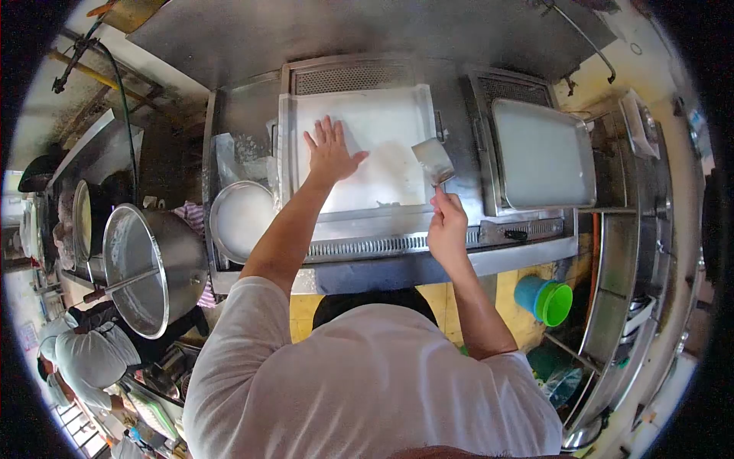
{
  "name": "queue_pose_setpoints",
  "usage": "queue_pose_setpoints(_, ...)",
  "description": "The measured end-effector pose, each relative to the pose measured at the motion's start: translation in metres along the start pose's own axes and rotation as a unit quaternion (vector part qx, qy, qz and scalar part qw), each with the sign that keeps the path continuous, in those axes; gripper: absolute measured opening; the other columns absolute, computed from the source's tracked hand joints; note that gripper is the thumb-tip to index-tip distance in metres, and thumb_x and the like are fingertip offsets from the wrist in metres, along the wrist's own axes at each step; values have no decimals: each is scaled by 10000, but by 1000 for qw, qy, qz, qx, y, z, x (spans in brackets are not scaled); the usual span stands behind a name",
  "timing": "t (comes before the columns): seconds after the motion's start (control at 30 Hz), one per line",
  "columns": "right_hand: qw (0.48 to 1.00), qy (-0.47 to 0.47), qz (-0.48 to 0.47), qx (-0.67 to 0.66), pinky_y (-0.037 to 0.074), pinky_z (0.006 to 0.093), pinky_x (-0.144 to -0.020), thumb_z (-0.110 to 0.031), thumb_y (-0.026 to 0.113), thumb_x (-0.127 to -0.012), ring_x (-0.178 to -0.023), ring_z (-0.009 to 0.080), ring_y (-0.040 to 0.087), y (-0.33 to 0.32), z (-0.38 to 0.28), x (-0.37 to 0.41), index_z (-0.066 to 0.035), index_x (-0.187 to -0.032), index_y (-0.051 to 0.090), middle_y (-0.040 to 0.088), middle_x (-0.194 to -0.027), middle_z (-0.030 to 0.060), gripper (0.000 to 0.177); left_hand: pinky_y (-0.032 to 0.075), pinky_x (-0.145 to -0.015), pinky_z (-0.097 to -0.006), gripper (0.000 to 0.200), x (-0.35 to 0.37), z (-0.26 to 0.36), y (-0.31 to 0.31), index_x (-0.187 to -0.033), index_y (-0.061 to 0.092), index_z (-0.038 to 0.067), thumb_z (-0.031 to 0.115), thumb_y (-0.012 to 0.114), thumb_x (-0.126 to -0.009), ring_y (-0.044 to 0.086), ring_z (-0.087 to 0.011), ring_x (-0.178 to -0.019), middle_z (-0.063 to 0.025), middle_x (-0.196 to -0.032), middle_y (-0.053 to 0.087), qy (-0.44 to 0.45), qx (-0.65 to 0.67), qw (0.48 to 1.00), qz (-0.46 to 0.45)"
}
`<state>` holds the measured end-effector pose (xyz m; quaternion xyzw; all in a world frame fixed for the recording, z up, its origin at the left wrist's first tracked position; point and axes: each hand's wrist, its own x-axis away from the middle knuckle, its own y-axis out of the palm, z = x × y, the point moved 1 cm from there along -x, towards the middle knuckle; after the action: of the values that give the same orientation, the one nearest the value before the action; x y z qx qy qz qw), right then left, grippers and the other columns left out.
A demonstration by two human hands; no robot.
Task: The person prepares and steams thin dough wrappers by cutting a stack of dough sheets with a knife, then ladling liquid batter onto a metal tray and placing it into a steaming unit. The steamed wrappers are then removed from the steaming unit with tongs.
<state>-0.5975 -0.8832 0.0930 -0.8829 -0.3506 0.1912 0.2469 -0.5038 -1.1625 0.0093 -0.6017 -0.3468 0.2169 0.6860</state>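
Observation:
My left hand (331, 155) lies palm down with fingers spread on a white cloth (397, 107), which is laid over a perforated metal steamer top. My right hand (448, 222) is closed around the handle of a metal ladle (433, 161). The ladle's cup is tilted over the right edge of the cloth. A slightly darker, wet-looking patch shows on the cloth between the hand and the ladle. Left of the cloth stands a round metal bowl (243, 223) of white liquid.
A rectangular metal tray (544, 153) with a white layer lies on the right steamer. A big pot (157, 268) with a rod across it stands at left. Green and blue buckets (553, 303) are below right. People in white shirts (88, 356) are at lower left.

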Motion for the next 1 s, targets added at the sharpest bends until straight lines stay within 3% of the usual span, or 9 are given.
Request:
queue_pose_setpoints(0.3, 999, -8, -40, -25, 500, 306, -780, 156, 474, -855, -856, 250, 603, -5, 20, -12, 60, -1269, 609, 610, -969, 152, 446, 2, -1185, -654, 1158, 68, 16, 5, -1575, 157, -18, 726, 606, -810, 15, -445, -1527, -273, -1644, 66, 27, 66, 996, 49)
queue_pose_setpoints(0.37, 998, -7, -52, -42, 501, 355, -792, 149, 480, -822, -885, 321, 611, -4, 27, -16, 52, -1254, 621, 606, -974, 181, 465, 7, -1187, -650, 1145, 78, 4, 4, -1572, 167, -20, 716, 609, -815, 21, -440, -1529, -271, -1645, 66, -25, 96, 991, 87)
queue_pose_setpoints(0.57, 987, -36, -157, 18, 489, 400, -871, 126, 485, -822, -964, 370, 595, -5, 46, -19, 80, -1243, 621, 608, -998, 207, 445, 311, -1130, -582, 656, 135, -121, 27, -1382, 503, 4, 425, 652, -902, 397, -438, -1370, -269, -1508, 398, -202, 199, 948, 145)
queue_pose_setpoints(0.63, 985, -71, -153, 33, 479, 418, -905, 124, 494, -805, -1002, 383, 578, -5, 48, -17, 93, -1243, 619, 601, -1003, 217, 457, 352, -1110, -546, 604, 157, -166, 78, -1364, 527, 3, 388, 633, -912, 452, -426, -1321, -256, -1464, 458, -252, 123, 934, 223)
queue_pose_setpoints(0.73, 977, -85, -175, 92, 465, 442, -954, 123, 508, -779, -1065, 397, 553, -6, 36, -19, 88, -1244, 625, 601, -1029, 225, 481, 359, -1112, -529, 504, 203, -174, 88, -1328, 590, 59, 340, 622, -912, 484, -418, -1294, -219, -1410, 533, -332, 77, 927, 158)
queue_pose_setpoints(0.8, 976, -99, -171, 96, 463, 440, -960, 126, 505, -776, -1069, 397, 553, -3, 32, -26, 88, -1248, 622, 602, -1033, 226, 488, 351, -1114, -532, 370, 227, -176, 88, -1222, 691, 127, 294, 616, -901, 500, -357, -1299, -162, -1336, 612, -316, 110, 942, -18)
queue_pose_setpoints(0.9, 972, -129, -164, 111, 465, 435, -954, 118, 499, -776, -1075, 399, 553, 5, 23, -34, 82, -1259, 617, 606, -1047, 230, 498, 357, -1109, -526, 260, 238, -187, 108, -1073, 757, 169, 279, 638, -870, 583, -318, -1207, -112, -1183, 700, -311, 125, 942, -35)
queue_pose_setpoints(0.93, 969, -156, -130, 140, 469, 433, -937, 112, 496, -780, -1072, 400, 554, 12, 24, -38, 76, -1255, 622, 606, -1041, 230, 493, 378, -1080, -526, 178, 247, -187, 118, -962, 765, 165, 241, 666, -835, 659, -319, -1036, -99, -993, 738, -285, 144, 941, 112)
queue_pose_setpoints(1.0, 957, -185, -104, 196, 474, 426, -904, 88, 494, -793, -1070, 392, 561, 25, 20, -43, 60, -1246, 633, 607, -1026, 225, 475, 401, -1055, -511, 151, 267, -186, 119, -933, 762, 167, 228, 679, -822, 658, -323, -1014, -99, -967, 732, -294, 145, 928, 179)
